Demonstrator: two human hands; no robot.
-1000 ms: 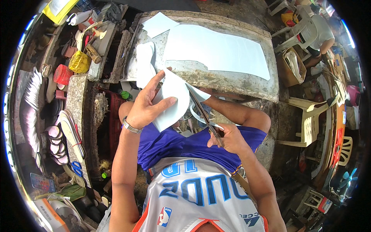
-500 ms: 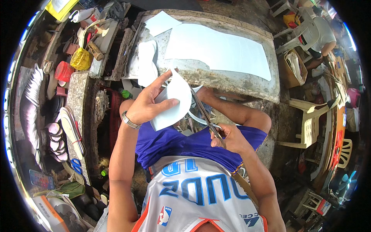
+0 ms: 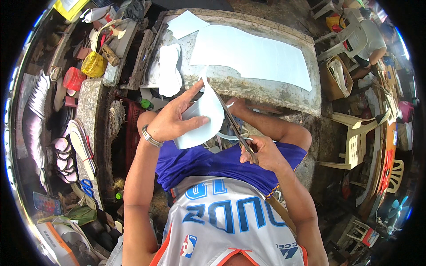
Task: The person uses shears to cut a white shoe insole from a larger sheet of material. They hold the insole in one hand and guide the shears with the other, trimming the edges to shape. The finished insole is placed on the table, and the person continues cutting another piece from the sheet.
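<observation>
Fingers (image 3: 191,94) spread, left hand (image 3: 171,119) holds white sheet (image 3: 213,110); right hand (image 3: 266,153) grips scissors (image 3: 236,125).

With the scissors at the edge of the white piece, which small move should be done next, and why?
I would perhaps have the left hand turn the white piece slightly, guiding its curved edge along the scissors in the right hand: they lie beside that edge, and a narrow white strip curls next to them.

Bright centre, dark warped rim

Sheet (image 3: 208,108) left of scissors (image 3: 235,126), table (image 3: 271,92) beyond, chair (image 3: 356,142) right
</observation>
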